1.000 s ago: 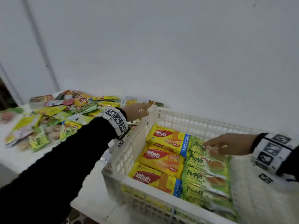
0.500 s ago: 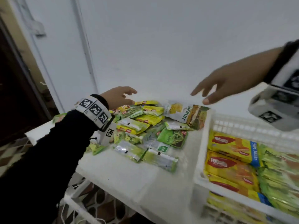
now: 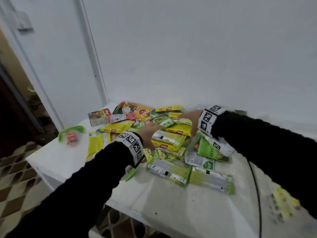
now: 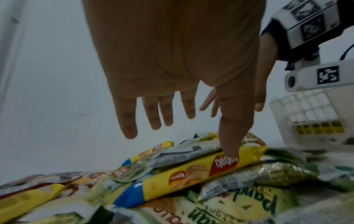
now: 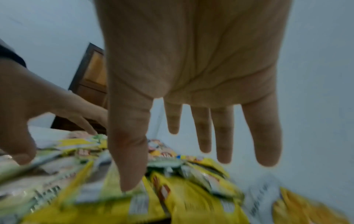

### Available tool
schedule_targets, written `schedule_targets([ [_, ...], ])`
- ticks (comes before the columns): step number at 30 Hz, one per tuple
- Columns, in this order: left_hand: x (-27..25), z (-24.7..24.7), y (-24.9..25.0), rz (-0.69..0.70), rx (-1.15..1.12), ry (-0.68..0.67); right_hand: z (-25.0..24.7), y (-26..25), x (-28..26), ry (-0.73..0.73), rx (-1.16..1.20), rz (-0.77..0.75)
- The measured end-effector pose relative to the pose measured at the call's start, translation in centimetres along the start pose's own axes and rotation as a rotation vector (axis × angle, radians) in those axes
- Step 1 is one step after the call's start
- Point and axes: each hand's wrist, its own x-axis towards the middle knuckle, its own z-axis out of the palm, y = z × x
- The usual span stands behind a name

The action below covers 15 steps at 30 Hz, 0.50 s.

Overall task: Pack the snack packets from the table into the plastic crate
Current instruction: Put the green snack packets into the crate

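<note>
Now both hands hover over the heap of snack packets [image 3: 161, 134] on the white bench [image 3: 171, 200]. Left hand [image 3: 149, 134] has its fingers [image 4: 128, 121] spread wide, thumb tip touching a yellow wafer packet [image 4: 191, 172]. Right hand [image 3: 188, 117] is splayed too, holding nothing. The white plastic crate [image 4: 310, 118] sits just beside the pile.

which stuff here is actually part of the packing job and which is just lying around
Part of the job:
- snack packets heaped on the table
- plastic crate
- left hand, right hand, both open over the pile

Just lying about:
- black cable
- wooden door
</note>
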Motion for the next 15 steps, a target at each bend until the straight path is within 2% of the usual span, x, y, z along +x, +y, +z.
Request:
schedule_targets([
  [8, 4.9, 2.3, 0.3, 0.051, 0.264, -0.159, 3.3, 1.7, 6.5, 0.052, -0.013, 0.03],
  [15, 5.7, 3.0, 0.0, 0.084, 0.3, -0.128, 4.5, 2.2, 8.2, 0.114, -0.167, -0.008],
])
